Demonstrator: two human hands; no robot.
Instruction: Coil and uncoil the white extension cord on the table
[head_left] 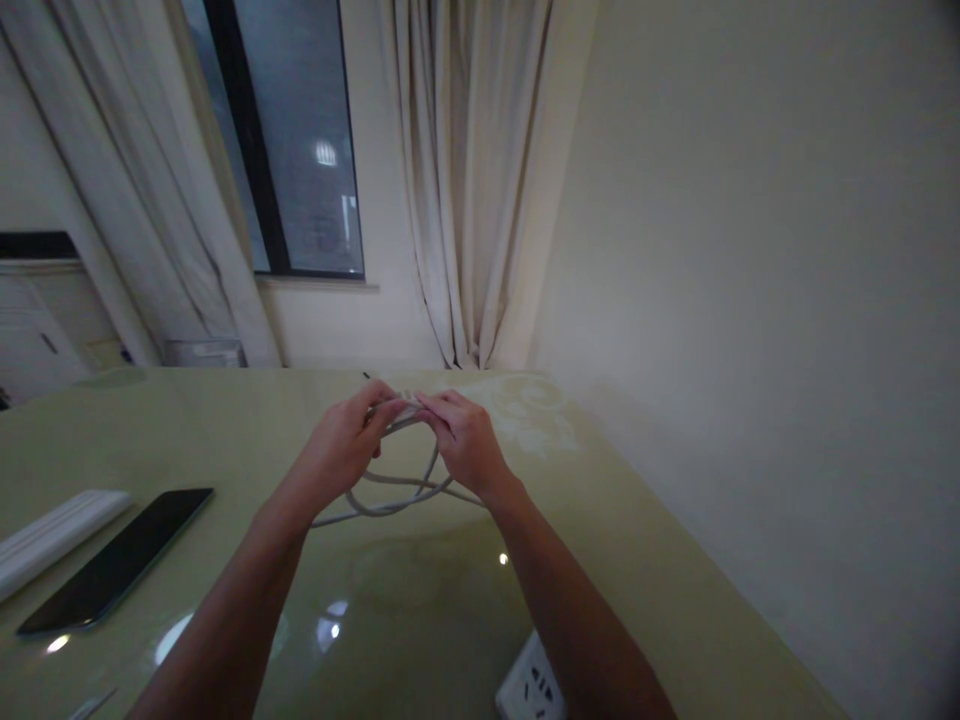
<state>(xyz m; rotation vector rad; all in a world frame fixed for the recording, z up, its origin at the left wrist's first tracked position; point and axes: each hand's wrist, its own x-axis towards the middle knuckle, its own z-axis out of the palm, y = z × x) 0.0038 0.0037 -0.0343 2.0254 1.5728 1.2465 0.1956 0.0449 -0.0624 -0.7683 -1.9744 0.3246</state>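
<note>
A pale grey cable (405, 508) hangs in loose loops below my two hands, over the far half of the table. My left hand (352, 438) pinches the cable's bunched upper part from the left, fingers closed round it. From the right, my right hand (463, 440) grips the same part, thumb and fingertips pressed together near the left fingertips. A short dark tip shows just above my left hand; I cannot make out what it belongs to. Near my right forearm, at the bottom, lies a white power strip (532, 685) with socket holes, partly hidden by the arm.
The glossy greenish table (405, 610) reaches to the curtain (472, 200) and the right wall (757, 300). On its left lie a black flat phone-like device (120, 558) and a long white object (60, 535). A window (300, 130) stands behind.
</note>
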